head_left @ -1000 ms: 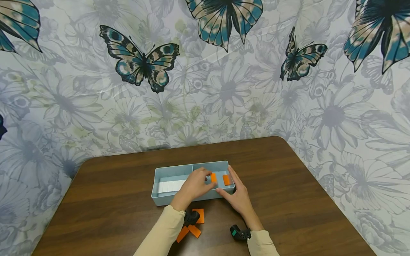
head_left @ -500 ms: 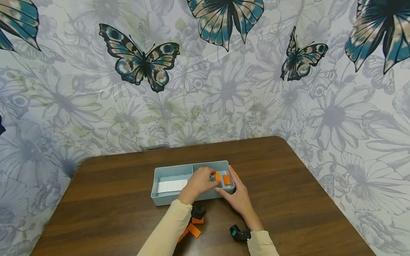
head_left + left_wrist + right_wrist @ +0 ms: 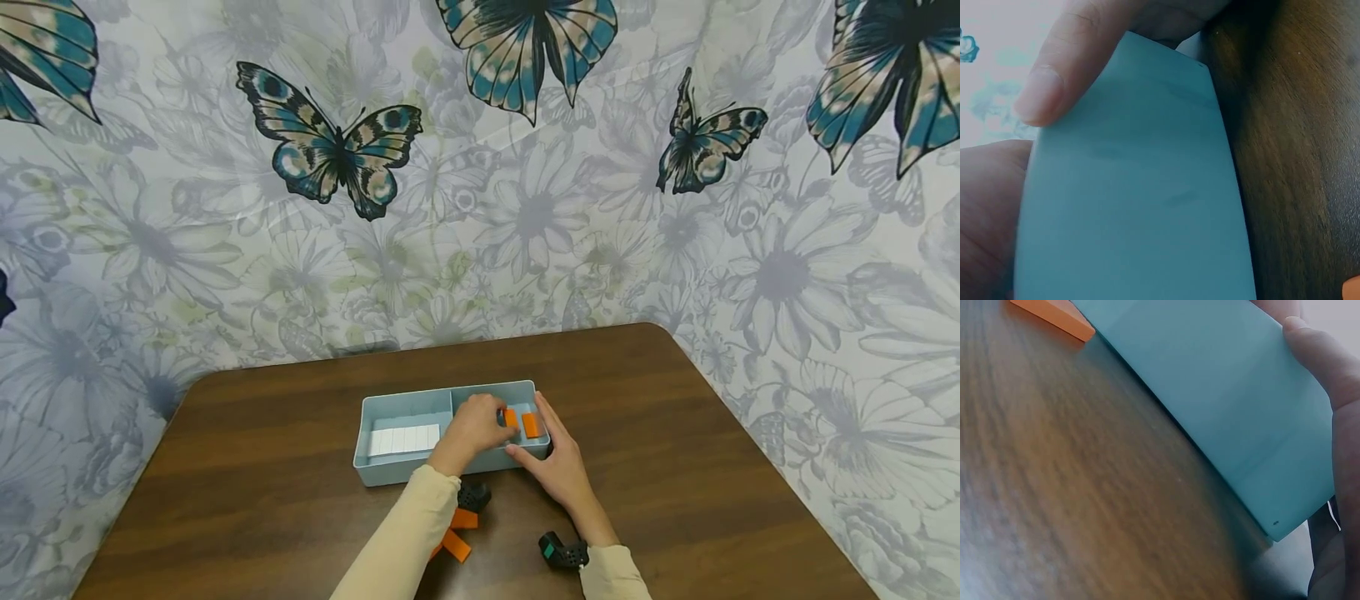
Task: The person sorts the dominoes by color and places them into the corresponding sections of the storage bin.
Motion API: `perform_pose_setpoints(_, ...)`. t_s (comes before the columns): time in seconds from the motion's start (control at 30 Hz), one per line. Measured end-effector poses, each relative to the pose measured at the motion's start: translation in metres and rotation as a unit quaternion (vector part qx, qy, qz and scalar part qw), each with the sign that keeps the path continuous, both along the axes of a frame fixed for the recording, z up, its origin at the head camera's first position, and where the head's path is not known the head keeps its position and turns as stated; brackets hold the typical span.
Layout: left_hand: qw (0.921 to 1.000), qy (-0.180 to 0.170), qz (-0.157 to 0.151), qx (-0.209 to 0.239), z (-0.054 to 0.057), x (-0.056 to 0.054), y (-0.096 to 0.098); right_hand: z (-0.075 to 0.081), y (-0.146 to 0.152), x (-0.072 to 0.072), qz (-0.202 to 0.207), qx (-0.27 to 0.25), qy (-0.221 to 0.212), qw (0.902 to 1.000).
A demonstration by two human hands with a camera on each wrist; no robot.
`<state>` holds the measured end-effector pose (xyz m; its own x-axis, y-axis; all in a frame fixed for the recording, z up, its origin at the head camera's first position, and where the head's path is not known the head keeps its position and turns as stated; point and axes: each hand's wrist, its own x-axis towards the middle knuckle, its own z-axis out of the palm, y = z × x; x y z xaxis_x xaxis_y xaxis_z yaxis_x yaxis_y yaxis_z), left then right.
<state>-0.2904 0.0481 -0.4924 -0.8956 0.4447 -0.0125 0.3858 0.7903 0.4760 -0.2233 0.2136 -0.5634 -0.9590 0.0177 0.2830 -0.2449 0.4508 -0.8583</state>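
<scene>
A light blue two-compartment box (image 3: 388, 475) rests on the table. In its right compartment my left hand (image 3: 472, 429) pinches a small orange block (image 3: 511, 418) between thumb and fingers. Just to the right of it another orange block (image 3: 531, 425) stands in the same compartment. My right hand (image 3: 558, 471) holds the box's right end, its thumb (image 3: 1319, 356) at the near rim and the other fingers round the end. The box's near wall (image 3: 1135, 175) fills much of the left wrist view. The left hand hides part of the right compartment.
Several white blocks (image 3: 403, 439) lie in a row in the left compartment. On the brown wooden table (image 3: 262, 467), orange blocks (image 3: 456, 546) lie before the box, partly under the left forearm. A wall covering with butterflies (image 3: 341, 154) rises behind the table.
My left hand has moved right with the orange block, bringing it closer to the other orange block. The left forearm now covers more of the blocks on the table. My right hand stays put.
</scene>
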Motion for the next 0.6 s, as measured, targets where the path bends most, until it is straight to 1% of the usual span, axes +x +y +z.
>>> perform_pose_setpoints(0.13,0.9998,-0.016,0.01,-0.003,-0.0011,0.0001,0.0026,-0.0011,-0.0001,0.0005,-0.001,-0.002,0.002,1.0)
perform_pose_setpoints(0.33,0.9995,-0.031,0.011,-0.002,-0.0061,-0.0013,0.0049,-0.0038,-0.0002,0.0016,-0.001,-0.004,0.005,1.0)
perform_pose_setpoints(0.43,0.9991,-0.041,0.014,0.007,-0.0081,-0.0021,0.0054,-0.0034,-0.0003,0.0016,0.002,-0.006,0.007,1.0)
perform_pose_setpoints(0.6,0.9985,-0.046,0.013,0.026,-0.009,-0.0034,0.0064,-0.003,0.0004,-0.0005,0.002,-0.002,0.011,0.9999)
